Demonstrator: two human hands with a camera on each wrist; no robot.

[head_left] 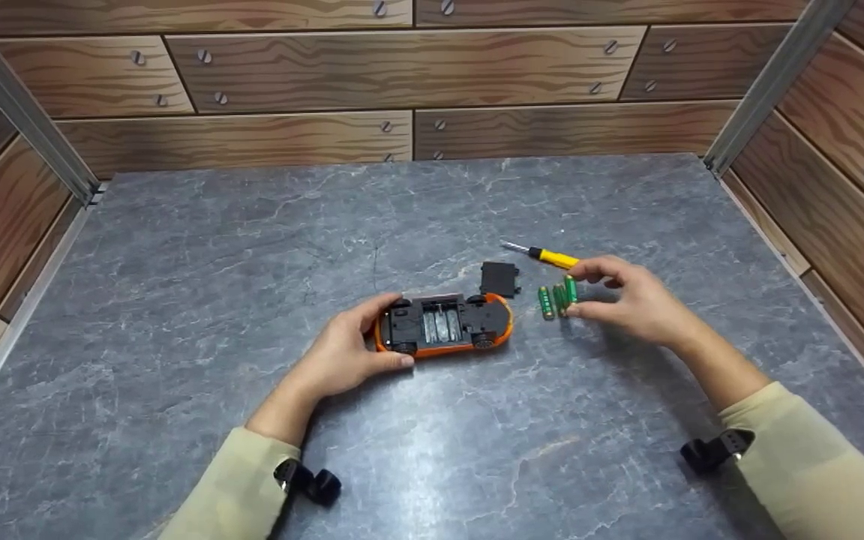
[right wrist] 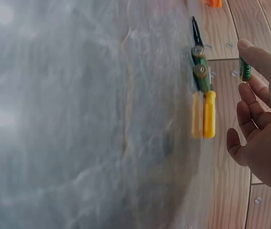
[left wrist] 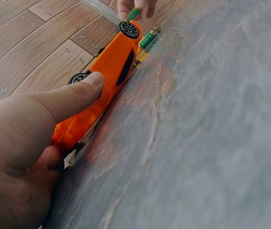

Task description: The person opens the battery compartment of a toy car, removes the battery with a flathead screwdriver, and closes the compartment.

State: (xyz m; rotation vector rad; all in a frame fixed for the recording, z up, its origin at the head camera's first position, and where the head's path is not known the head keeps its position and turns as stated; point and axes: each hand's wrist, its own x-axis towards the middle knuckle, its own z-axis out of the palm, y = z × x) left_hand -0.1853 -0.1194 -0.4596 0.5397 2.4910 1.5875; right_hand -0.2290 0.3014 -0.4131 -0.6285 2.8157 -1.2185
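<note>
An orange toy car [head_left: 503,330] lies upside down, its black underside facing up and its battery compartment [head_left: 441,324] uncovered. My left hand [head_left: 346,346] grips the car's left end, with the thumb [left wrist: 80,93] along the near side. To the right, my right hand [head_left: 631,304] pinches a green battery [right wrist: 245,70] between thumb and fingertips, held above the table. Two more green batteries [head_left: 546,303] lie side by side just left of that hand. In the right wrist view, their ends [right wrist: 200,71] face the camera.
A black battery cover [head_left: 499,279] lies on the grey marbled table [head_left: 252,247] behind the car's right end. Behind the batteries is a yellow screwdriver [head_left: 554,258], its tip pointing left. Wood-patterned panels [head_left: 402,67] stand around the table.
</note>
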